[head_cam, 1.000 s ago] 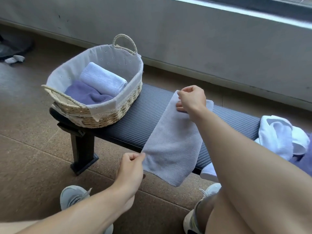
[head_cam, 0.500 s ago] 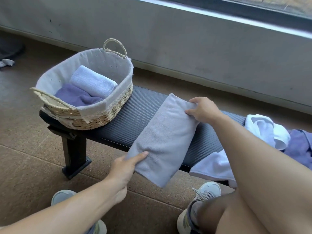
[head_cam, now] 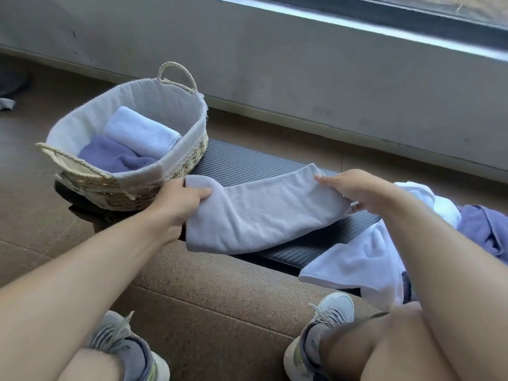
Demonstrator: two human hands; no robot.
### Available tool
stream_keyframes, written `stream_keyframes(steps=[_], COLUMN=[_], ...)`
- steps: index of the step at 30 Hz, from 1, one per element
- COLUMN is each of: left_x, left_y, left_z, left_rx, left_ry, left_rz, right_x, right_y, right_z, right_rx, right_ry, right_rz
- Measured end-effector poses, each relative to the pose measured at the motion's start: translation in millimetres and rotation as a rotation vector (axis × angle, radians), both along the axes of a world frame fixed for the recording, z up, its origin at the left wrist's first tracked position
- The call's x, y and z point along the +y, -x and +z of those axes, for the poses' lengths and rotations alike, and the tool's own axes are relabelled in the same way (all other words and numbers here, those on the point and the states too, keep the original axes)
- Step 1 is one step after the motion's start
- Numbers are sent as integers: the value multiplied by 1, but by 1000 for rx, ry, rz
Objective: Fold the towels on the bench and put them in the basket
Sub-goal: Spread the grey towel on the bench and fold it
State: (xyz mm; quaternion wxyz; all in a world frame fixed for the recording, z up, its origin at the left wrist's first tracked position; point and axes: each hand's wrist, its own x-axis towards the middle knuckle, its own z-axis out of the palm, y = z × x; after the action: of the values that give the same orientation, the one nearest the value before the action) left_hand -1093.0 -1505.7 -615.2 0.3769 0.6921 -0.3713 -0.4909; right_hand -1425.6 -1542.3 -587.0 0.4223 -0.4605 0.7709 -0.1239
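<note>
Long dark ribbed padded bench (head_cam: 247, 163): runs from 9 o'clock to 4 o'clock across the view.
Oval woven straw basket with white cloth lining (head_cam: 192, 155): on the bench at 10 o'clock; holds a folded pale blue towel (head_cam: 137, 130) and a purple towel (head_cam: 110, 156).
Light grey terry towel (head_cam: 261, 213): at centre, lying across the bench, near edge hanging over.
Loose white towel (head_cam: 357, 259) and purple cloth (head_cam: 483, 229): at 3 o'clock, on the bench.
Left hand (head_cam: 178, 204): fingers curled, gripping the grey towel's left end beside the basket.
Right hand (head_cam: 354, 191): fingers fairly straight, resting on its right end.
</note>
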Motion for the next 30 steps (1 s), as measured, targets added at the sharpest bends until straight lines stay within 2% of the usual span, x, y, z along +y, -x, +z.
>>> stream_keyframes(steps=[2,4,9,14,21,26,30], left_x=[-5,-7,-14,-15,-14,-17,-14], left_y=[-2,1,6,13,18,19,18], left_z=[2,3,-8,-3,-4,-6,-10], left_rx=[-225,-346,-576,-833,-783,-776,-799], left_ry=[123,186,108,40,59,125,217], left_rz=[-77,-77,-195,-261,-231,-212,-226], right_x=[2,1,3,0,-2,-9,-10], right_y=[4,10,12,1,-10,-5,1], right_z=[2,0,-4,-19,-27,-26,-25], right_rx=[1,98,352,434,346,200,179], right_ry=[37,49,-39,165,317,281,315], right_rz=[15,17,118,71,-46,-66,-174])
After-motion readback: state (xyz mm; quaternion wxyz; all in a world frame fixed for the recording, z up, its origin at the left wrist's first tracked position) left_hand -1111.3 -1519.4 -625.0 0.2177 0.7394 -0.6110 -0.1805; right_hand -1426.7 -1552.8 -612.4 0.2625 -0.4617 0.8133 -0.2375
